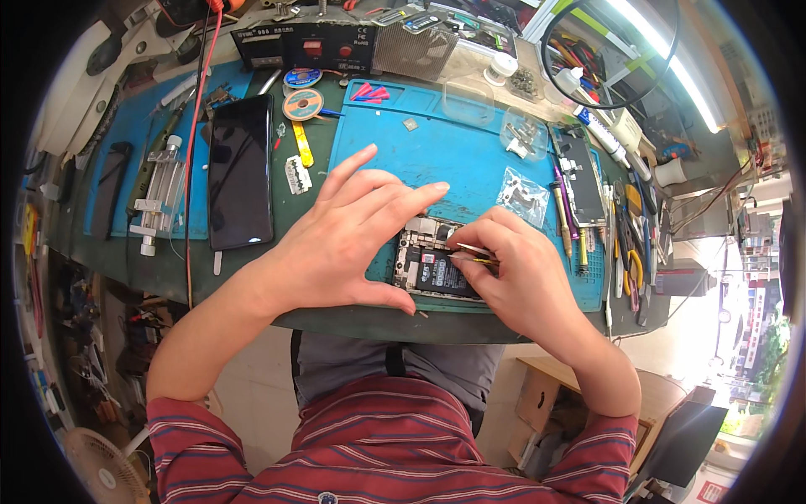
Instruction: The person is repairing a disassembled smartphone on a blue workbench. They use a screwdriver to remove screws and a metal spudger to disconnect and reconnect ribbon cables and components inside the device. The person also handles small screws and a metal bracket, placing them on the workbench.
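Observation:
An opened phone body with a black battery and metal internal parts lies near the front of the blue silicone mat. My right hand grips thin tweezers over the phone's right half, their tips near the battery's upper edge. My left hand is spread with fingers apart at the phone's left, index finger raised above its top edge and thumb by its lower left corner; whether it touches the phone is unclear. A small bag of parts lies just behind my right hand.
A dark phone and metal clamp lie left. Solder wick spools, a razor blade and a yellow tool sit behind. Screwdrivers, pliers and a screen part line the right. A power unit stands at the back.

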The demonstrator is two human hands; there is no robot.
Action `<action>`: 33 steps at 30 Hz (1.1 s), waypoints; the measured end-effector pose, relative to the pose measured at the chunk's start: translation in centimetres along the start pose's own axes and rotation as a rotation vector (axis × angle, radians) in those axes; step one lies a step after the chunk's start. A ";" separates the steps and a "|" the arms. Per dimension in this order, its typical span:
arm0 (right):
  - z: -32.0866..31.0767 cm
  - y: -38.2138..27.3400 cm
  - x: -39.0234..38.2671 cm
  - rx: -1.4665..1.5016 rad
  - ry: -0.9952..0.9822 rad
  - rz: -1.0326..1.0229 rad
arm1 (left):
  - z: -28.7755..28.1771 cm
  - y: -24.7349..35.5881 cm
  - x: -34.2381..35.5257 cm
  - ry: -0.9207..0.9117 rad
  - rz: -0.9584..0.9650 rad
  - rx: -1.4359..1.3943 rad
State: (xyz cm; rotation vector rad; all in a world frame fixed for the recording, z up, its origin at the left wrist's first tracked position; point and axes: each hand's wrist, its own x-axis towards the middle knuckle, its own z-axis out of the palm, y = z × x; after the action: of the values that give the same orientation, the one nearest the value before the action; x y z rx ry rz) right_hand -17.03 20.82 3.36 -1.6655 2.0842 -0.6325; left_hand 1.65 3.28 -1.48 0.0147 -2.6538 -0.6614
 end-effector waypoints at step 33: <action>-0.9 -1.9 -1.4 -0.115 0.052 -0.183 | -0.3 -0.4 -0.4 0.012 0.015 -0.053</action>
State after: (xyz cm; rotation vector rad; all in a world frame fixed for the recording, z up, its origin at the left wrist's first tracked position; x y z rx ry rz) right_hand -15.73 21.92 5.22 -1.9399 2.0543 -0.6293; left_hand 2.09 2.83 -1.53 -0.0164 -2.6210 -0.7246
